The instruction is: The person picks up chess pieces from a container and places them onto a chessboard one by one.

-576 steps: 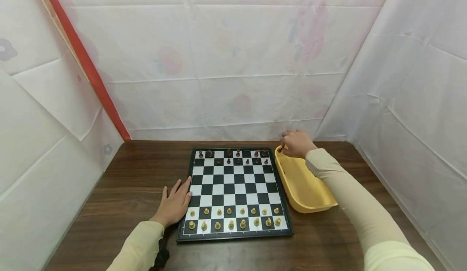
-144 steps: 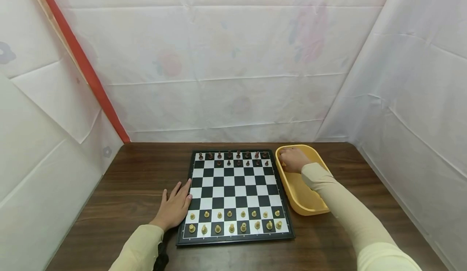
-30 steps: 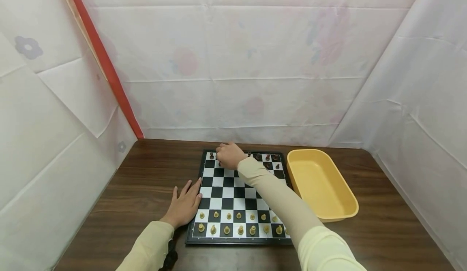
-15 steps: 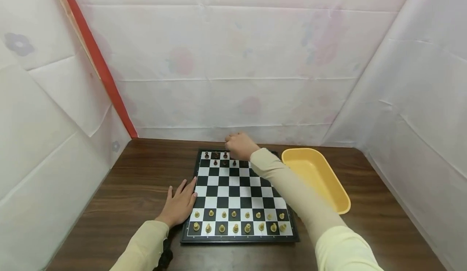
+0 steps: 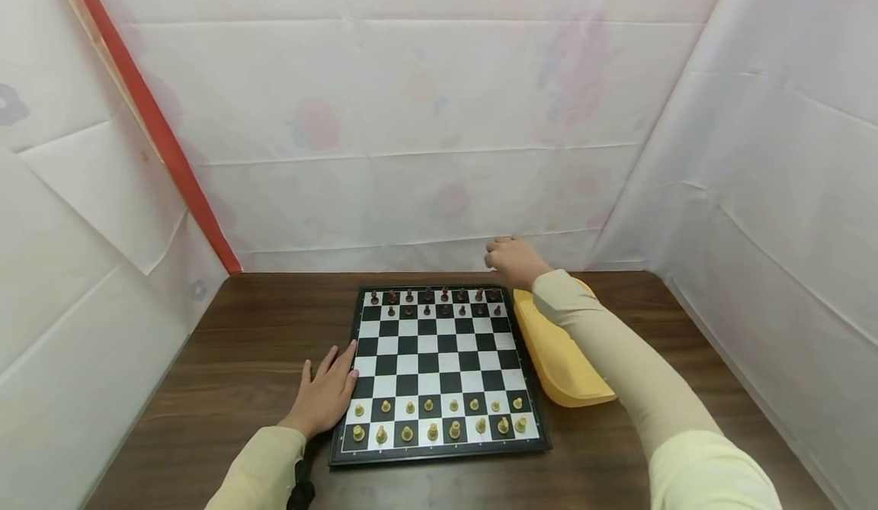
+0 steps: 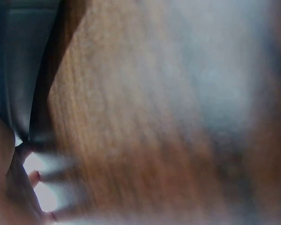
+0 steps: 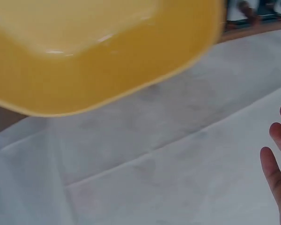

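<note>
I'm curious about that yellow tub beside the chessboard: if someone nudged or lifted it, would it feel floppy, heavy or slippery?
The yellow tub probably stays stiff: its rolled rim and smooth walls look like moulded plastic. It shows nothing inside, so it is likely light and would slide easily on the wooden table. Its glossy surface may be a little slippery to hold.

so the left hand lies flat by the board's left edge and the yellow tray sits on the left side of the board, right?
Not quite. The left hand does lie flat by the chessboard at its left edge, but the yellow tray sits on the board's right side, as the head view shows.
</note>
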